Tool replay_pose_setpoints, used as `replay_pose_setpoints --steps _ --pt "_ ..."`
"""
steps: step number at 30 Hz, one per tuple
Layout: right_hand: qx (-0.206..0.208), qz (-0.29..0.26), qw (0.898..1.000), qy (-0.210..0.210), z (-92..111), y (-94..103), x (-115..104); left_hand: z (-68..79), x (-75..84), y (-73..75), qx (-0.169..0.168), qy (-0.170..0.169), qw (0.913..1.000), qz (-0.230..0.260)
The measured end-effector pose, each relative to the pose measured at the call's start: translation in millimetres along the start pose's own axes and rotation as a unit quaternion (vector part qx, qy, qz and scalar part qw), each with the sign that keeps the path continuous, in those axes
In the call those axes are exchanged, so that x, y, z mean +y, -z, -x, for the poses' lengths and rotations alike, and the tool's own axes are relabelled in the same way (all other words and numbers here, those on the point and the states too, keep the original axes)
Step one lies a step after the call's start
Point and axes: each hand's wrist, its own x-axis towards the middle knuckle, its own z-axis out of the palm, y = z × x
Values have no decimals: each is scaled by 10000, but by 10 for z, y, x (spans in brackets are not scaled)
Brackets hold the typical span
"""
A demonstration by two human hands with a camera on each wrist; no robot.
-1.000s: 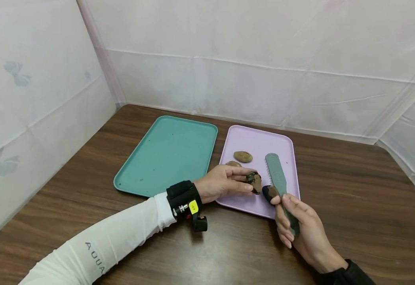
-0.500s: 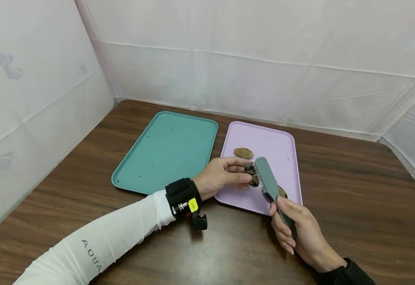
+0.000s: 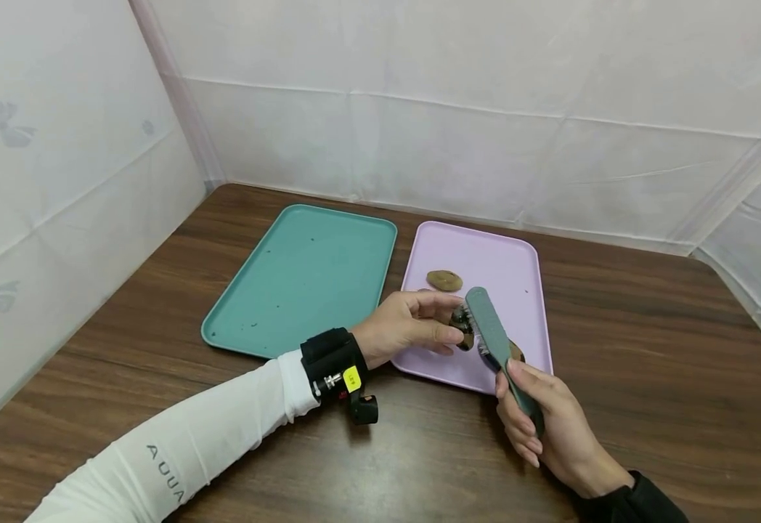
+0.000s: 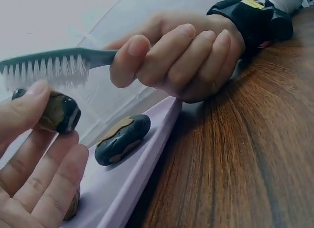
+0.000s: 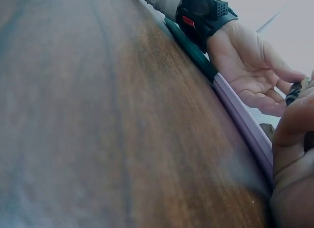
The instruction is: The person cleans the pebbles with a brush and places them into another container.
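Observation:
My left hand (image 3: pixel 409 330) pinches a dark, glossy stone (image 4: pixel 59 113) with brown mud-like patches, thumb on top and fingers below, over the lilac tray (image 3: pixel 511 290). The right hand (image 3: pixel 547 418) grips a grey-green brush (image 3: pixel 490 327) by its handle. White bristles (image 4: pixel 49 71) point down at the held stone and appear to touch its upper side; the thumb partly hides the contact. Another black stone with a brown patch (image 4: pixel 122 139) lies on the tray below the brush, which mostly covers it in the head view.
On the lilac tray an olive-brown stone (image 3: pixel 444 281) lies toward the back, and another (image 3: pixel 425 290) is mostly hidden behind my left hand. A teal tray (image 3: pixel 308 269) with small dark specks stands to the left. White sheeting (image 3: pixel 380 145) encloses the wooden table (image 3: pixel 648 349).
The brush has moved left and its head has turned, bringing the bristles from beside the held stone onto it. Over the last half second both hands have barely moved.

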Motion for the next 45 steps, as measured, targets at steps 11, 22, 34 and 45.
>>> replay_pose_setpoints --steps 11,22,34,45 --pt "209 -110 9997 -3 -38 -22 -8 -2 47 34 484 -139 9980 374" --pt "156 164 9997 -42 -39 -16 -25 -30 56 28 387 -383 9980 328" --pt "-381 -654 9966 337 -38 35 -6 -47 41 16 87 -366 9981 478" --pt "-284 -291 9992 41 -31 42 0 -53 33 28 697 -394 9907 1099"
